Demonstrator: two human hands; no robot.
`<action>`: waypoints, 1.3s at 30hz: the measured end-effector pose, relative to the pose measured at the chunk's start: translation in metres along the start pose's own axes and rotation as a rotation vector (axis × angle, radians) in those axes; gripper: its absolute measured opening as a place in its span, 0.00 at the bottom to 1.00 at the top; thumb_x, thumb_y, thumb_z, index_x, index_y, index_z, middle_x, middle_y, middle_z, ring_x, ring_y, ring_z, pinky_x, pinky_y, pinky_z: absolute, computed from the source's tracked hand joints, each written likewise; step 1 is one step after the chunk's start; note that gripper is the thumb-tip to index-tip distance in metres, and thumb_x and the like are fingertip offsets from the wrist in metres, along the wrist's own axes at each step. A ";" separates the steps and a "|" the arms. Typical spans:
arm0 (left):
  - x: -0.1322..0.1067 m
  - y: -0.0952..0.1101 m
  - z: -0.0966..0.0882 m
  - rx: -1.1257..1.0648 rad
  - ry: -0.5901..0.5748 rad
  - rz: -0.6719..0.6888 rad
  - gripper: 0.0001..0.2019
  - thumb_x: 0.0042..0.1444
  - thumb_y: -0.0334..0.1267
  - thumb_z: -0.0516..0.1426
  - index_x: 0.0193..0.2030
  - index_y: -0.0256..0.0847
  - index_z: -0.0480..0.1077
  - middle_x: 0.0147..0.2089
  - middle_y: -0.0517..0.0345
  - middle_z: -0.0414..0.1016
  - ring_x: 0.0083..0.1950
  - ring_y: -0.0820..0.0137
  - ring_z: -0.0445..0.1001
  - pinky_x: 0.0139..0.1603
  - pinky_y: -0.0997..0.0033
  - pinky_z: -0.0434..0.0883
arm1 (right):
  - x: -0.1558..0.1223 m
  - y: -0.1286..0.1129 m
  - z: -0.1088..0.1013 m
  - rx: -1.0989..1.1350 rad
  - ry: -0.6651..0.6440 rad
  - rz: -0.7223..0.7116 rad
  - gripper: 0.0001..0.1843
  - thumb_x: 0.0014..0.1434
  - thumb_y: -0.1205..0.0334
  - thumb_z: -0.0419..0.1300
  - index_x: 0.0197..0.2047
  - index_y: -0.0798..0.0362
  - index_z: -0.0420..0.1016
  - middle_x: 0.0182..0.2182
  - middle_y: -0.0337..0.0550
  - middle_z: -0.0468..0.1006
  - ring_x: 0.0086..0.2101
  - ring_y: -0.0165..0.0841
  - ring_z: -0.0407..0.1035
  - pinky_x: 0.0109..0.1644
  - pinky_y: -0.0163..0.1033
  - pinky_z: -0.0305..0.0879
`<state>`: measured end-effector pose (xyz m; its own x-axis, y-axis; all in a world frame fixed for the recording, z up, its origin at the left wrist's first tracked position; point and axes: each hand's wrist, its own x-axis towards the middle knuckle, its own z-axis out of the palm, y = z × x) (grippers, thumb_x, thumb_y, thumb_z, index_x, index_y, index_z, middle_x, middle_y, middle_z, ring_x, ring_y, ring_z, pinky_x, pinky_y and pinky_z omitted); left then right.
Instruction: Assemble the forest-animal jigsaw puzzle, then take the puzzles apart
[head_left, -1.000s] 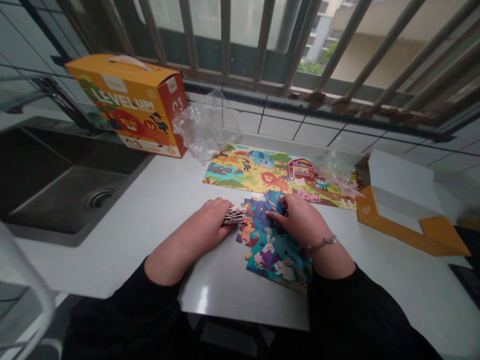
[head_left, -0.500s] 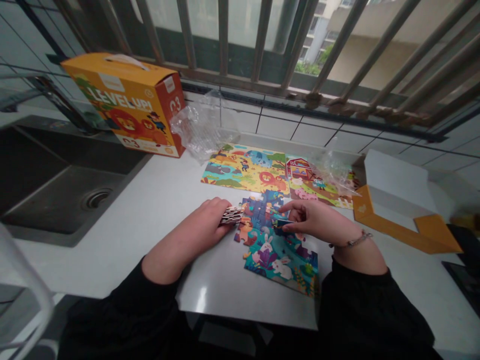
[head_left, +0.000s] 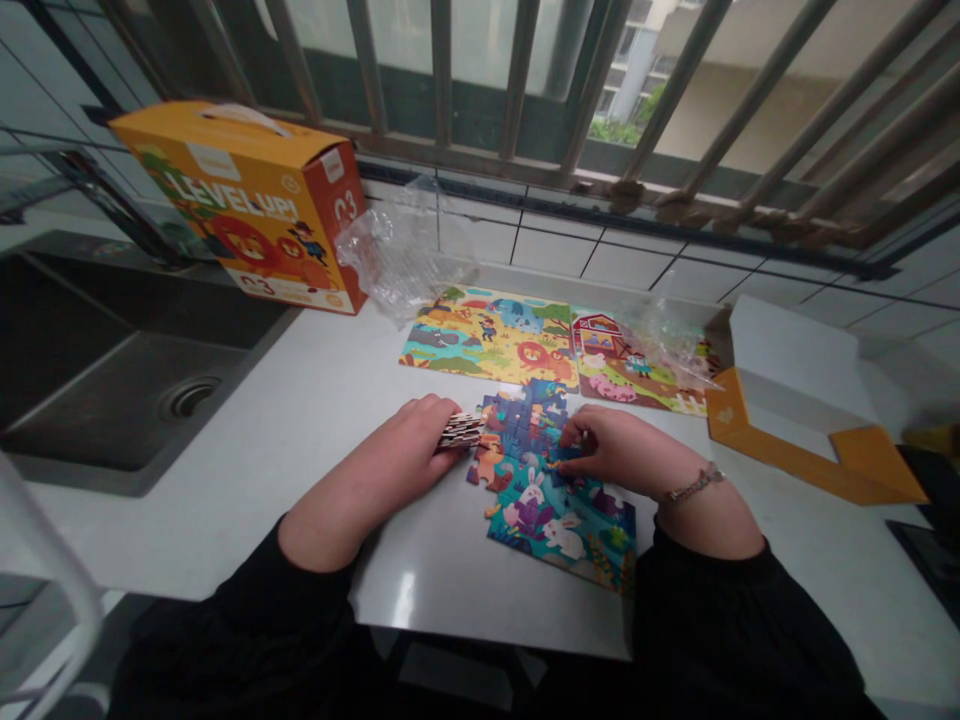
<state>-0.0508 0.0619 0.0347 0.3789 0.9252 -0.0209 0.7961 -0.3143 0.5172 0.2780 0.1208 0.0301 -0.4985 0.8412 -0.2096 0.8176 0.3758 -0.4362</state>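
A partly joined jigsaw puzzle (head_left: 534,490) in blue and teal, with white rabbits on it, lies on the counter between my hands. My left hand (head_left: 412,440) is closed around a stack of puzzle pieces (head_left: 460,430), their edges facing the puzzle's left side. Over the puzzle's upper right part, my right hand (head_left: 611,450) has thumb and fingers bent in a pinch at a dark blue puzzle piece (head_left: 556,466). That piece is low against the puzzle and mostly hidden by the fingers; whether it is seated I cannot tell.
Behind the puzzle lie a yellow animal picture (head_left: 491,335) and a farm picture (head_left: 607,365), partly under clear plastic. An orange box (head_left: 247,215) and a crumpled plastic bag (head_left: 405,245) stand back left, near the sink (head_left: 142,400). An opened orange-and-white box (head_left: 795,430) sits right.
My right hand has moved slightly down and toward me, and the piece that was tilted above the puzzle is now down against it. My left hand keeps its stack in place.
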 end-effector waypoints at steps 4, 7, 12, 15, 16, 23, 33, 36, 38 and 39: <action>0.000 -0.001 0.000 -0.016 -0.001 0.009 0.04 0.69 0.36 0.60 0.48 0.41 0.72 0.50 0.48 0.76 0.52 0.57 0.75 0.55 0.55 0.73 | -0.005 -0.007 -0.006 0.046 -0.052 0.029 0.13 0.54 0.55 0.78 0.34 0.46 0.79 0.30 0.37 0.80 0.29 0.35 0.69 0.31 0.40 0.59; 0.000 -0.001 -0.001 -0.043 0.010 0.031 0.03 0.69 0.36 0.59 0.47 0.42 0.72 0.49 0.50 0.76 0.51 0.58 0.75 0.55 0.57 0.73 | -0.004 -0.011 -0.010 0.191 -0.084 0.025 0.12 0.59 0.53 0.74 0.34 0.47 0.76 0.27 0.35 0.77 0.27 0.33 0.67 0.29 0.39 0.56; -0.002 0.009 -0.006 -0.161 0.016 0.084 0.04 0.68 0.37 0.61 0.47 0.44 0.73 0.49 0.51 0.77 0.51 0.59 0.76 0.53 0.58 0.73 | 0.016 -0.016 0.000 0.427 0.304 0.068 0.21 0.63 0.50 0.71 0.55 0.50 0.80 0.33 0.40 0.82 0.32 0.37 0.74 0.37 0.42 0.69; -0.005 0.018 -0.007 -0.235 -0.017 0.166 0.06 0.68 0.40 0.64 0.49 0.45 0.74 0.49 0.53 0.78 0.51 0.59 0.77 0.53 0.59 0.73 | 0.031 -0.016 0.013 0.261 0.499 0.131 0.22 0.63 0.53 0.72 0.58 0.53 0.82 0.41 0.49 0.85 0.40 0.43 0.78 0.47 0.49 0.73; -0.005 0.020 -0.006 -0.246 -0.026 0.195 0.07 0.68 0.41 0.64 0.49 0.45 0.74 0.50 0.53 0.78 0.52 0.59 0.77 0.54 0.58 0.74 | 0.035 -0.015 0.017 0.188 0.507 0.131 0.21 0.63 0.54 0.73 0.57 0.54 0.83 0.43 0.52 0.86 0.43 0.45 0.78 0.51 0.51 0.74; -0.002 0.023 0.013 -0.173 -0.062 0.278 0.09 0.65 0.34 0.64 0.50 0.44 0.73 0.53 0.49 0.80 0.52 0.57 0.78 0.57 0.54 0.74 | 0.042 -0.004 0.030 -0.004 0.530 0.037 0.21 0.63 0.51 0.74 0.54 0.54 0.83 0.51 0.59 0.81 0.54 0.53 0.75 0.62 0.58 0.71; 0.000 0.020 0.023 -0.131 -0.092 0.254 0.09 0.65 0.35 0.64 0.51 0.43 0.74 0.52 0.49 0.80 0.51 0.57 0.78 0.54 0.55 0.75 | 0.040 -0.001 0.027 0.035 0.525 0.098 0.16 0.62 0.51 0.73 0.47 0.52 0.81 0.45 0.53 0.81 0.49 0.50 0.75 0.53 0.51 0.69; 0.000 0.019 0.024 -0.136 -0.086 0.260 0.09 0.65 0.35 0.64 0.51 0.43 0.74 0.52 0.50 0.80 0.50 0.58 0.78 0.54 0.55 0.75 | 0.038 -0.005 0.024 0.087 0.504 0.084 0.13 0.64 0.51 0.70 0.37 0.50 0.77 0.38 0.47 0.80 0.42 0.45 0.74 0.45 0.45 0.64; 0.001 0.017 0.025 -0.137 -0.080 0.258 0.09 0.64 0.35 0.64 0.50 0.43 0.74 0.51 0.50 0.80 0.50 0.58 0.77 0.55 0.55 0.75 | 0.036 -0.010 0.021 0.167 0.515 0.087 0.15 0.65 0.50 0.69 0.35 0.49 0.73 0.33 0.42 0.78 0.36 0.40 0.71 0.40 0.42 0.60; 0.001 0.017 0.026 -0.140 -0.076 0.259 0.09 0.64 0.35 0.64 0.50 0.43 0.74 0.51 0.50 0.80 0.50 0.58 0.77 0.55 0.55 0.75 | 0.035 -0.012 0.020 0.199 0.533 0.100 0.16 0.65 0.49 0.68 0.33 0.48 0.71 0.30 0.39 0.76 0.33 0.38 0.69 0.38 0.41 0.58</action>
<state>-0.0253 0.0519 0.0214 0.5990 0.7980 0.0662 0.5977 -0.5007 0.6262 0.2453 0.1377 0.0107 -0.1655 0.9679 0.1890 0.7573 0.2474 -0.6044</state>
